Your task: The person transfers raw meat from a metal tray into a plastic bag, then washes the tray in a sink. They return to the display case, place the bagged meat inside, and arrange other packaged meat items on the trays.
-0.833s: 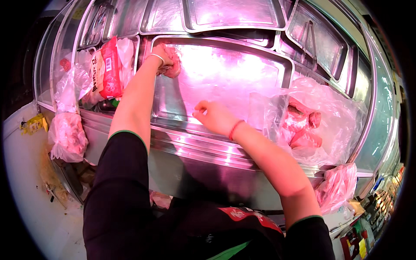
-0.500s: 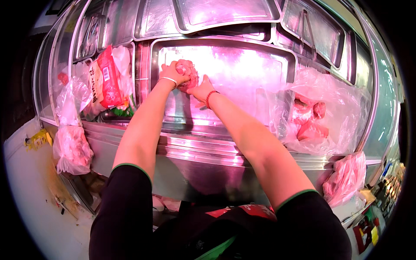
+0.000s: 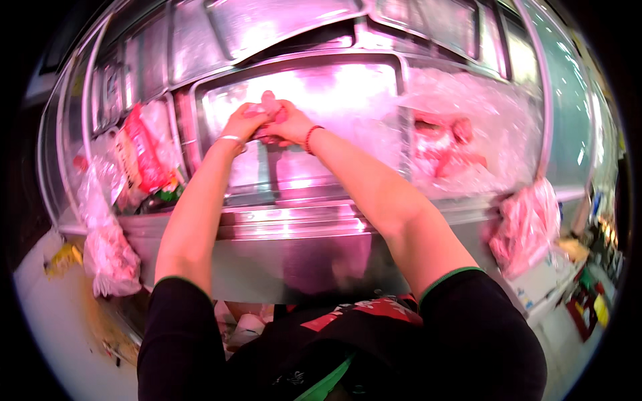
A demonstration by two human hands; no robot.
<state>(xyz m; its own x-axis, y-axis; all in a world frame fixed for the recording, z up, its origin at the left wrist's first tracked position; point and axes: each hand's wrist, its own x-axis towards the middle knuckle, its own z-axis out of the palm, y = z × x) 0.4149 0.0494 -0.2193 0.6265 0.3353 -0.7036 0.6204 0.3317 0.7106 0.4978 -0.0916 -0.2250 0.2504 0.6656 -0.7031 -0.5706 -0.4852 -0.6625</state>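
Note:
Over the left part of a shallow metal tray point(image 3: 334, 157), my two hands are close together with a lump of pink raw meat point(image 3: 269, 101) between them. My left hand point(image 3: 242, 125), with a pale bangle at its wrist, is closed on the meat's left side. From the right, my right hand point(image 3: 295, 125), wearing a red beaded bracelet, curls its fingers round the meat. A knob of the meat sticks up between the hands, and some shows below the fingers. The rest is hidden by my hands, and blur softens the detail.
Right of the tray, clear plastic sheeting point(image 3: 498, 110) holds several pieces of red meat point(image 3: 461, 130). At left are red plastic packaging point(image 3: 144, 150) and a knotted clear bag point(image 3: 110, 257). Another plastic bag point(image 3: 528, 227) hangs at the front right. Metal trays point(image 3: 281, 23) overlap along the back.
My right hand has come up against the meat and closed round it beside my left. The meat has changed shape or turned between them. The whole view has shifted, moving the tray leftward in the picture.

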